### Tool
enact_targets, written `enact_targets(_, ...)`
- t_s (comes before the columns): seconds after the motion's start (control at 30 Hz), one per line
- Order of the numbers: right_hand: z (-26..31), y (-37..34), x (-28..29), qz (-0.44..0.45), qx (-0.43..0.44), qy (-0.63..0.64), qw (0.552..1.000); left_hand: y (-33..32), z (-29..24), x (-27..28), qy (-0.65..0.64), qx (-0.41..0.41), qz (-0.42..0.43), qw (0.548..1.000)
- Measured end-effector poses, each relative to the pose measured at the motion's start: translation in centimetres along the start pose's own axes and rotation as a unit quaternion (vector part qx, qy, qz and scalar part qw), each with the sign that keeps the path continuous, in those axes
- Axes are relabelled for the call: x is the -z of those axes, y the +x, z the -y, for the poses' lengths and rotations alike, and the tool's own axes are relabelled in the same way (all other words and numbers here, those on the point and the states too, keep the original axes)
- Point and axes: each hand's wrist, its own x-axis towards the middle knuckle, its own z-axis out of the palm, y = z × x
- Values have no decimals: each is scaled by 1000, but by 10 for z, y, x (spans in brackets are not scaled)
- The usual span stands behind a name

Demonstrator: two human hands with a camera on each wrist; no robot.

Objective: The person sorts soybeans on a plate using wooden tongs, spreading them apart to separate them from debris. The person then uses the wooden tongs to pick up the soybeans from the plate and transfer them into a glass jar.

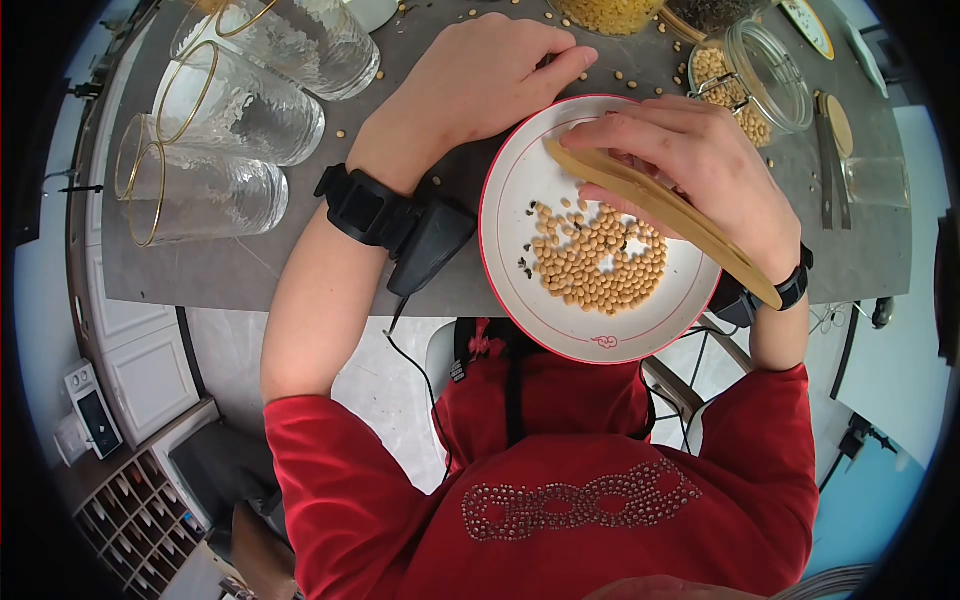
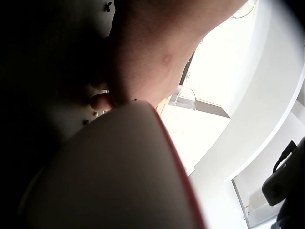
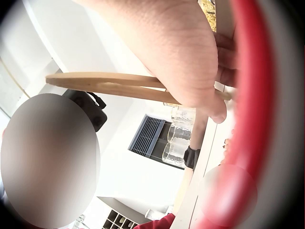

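Note:
My right hand [image 1: 690, 150] grips wooden tongs [image 1: 735, 262] over a white plate with a red rim [image 1: 500, 240]. The tongs' joined end points back toward the wrist in the right wrist view, where both wooden arms [image 3: 109, 82] show; their tips are partly hidden by the fingers. Pale round beans [image 1: 600, 265], like soybeans, lie heaped on the plate, with several small dark bits [image 1: 525, 268] at their left edge. Beyond the plate's upper left rim, my left hand [image 1: 500, 75] rests on the grey table, its fingers loosely curled and nothing seen in them.
Several gold-rimmed glasses [image 1: 235, 105] lie or stand at the left. An open clip-lid jar of beans [image 1: 715, 75] is at the back right, beside jars of yellow [image 1: 610, 12] and dark [image 1: 715, 10] contents. Loose beans dot the table. Another glass [image 1: 878, 182] is far right.

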Motion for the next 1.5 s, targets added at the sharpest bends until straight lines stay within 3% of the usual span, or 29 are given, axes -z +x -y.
enact_targets(0.17,-1,0,-1,1,1,1,1000,0,-2,2,1,-4,-6,1000)
enact_targets(0.23,1,0,-1,2,0,-1,1000,1,-10,7,-14,61,44,997)
enact_targets(0.37,3,1,1,6,-2,-1,1000,1,-10,7,-19,63,42,997)
enact_targets(0.97,8,1,-3,-2,-4,-37,999,-1,-13,9,4,32,34,999)
enact_targets(1.17,8,1,-2,3,-11,-30,999,-4,-18,11,19,59,35,997)
enact_targets(1.5,6,2,-3,-9,1,-33,999,-1,-11,8,5,17,24,1000)
